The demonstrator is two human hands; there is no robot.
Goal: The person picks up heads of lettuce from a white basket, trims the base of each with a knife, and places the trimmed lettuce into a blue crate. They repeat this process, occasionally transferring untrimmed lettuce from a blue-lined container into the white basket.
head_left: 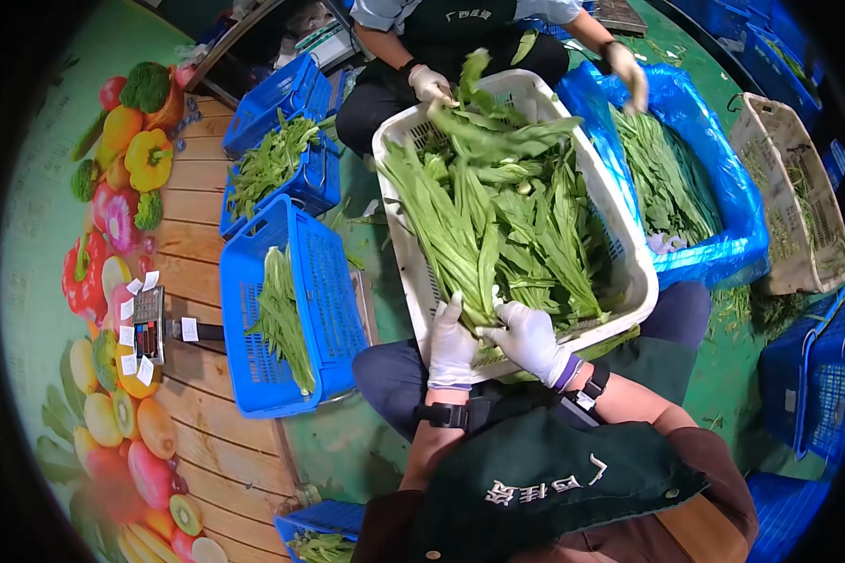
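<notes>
Both my hands wear white gloves at the near end of a white plastic crate (643, 281) heaped with long leafy greens (535, 235). My left hand (453, 345) is closed at the stem ends of a bunch of leafy greens (451, 230), its thumb up. Close beside it, my right hand (528, 340) has its fingers closed on the same stem ends. The bunch's leaves point away from me, over the crate's left side. Stems between my hands are partly hidden by the gloves.
Opposite me sits a co-worker, whose gloved hand (430, 84) touches greens in the crate; the other hand (626, 75) is blurred over a blue-lined crate (737, 249) of greens. Blue baskets (333, 310) with greens stand left. A dirty white crate (779, 141) and blue baskets (798, 375) stand right.
</notes>
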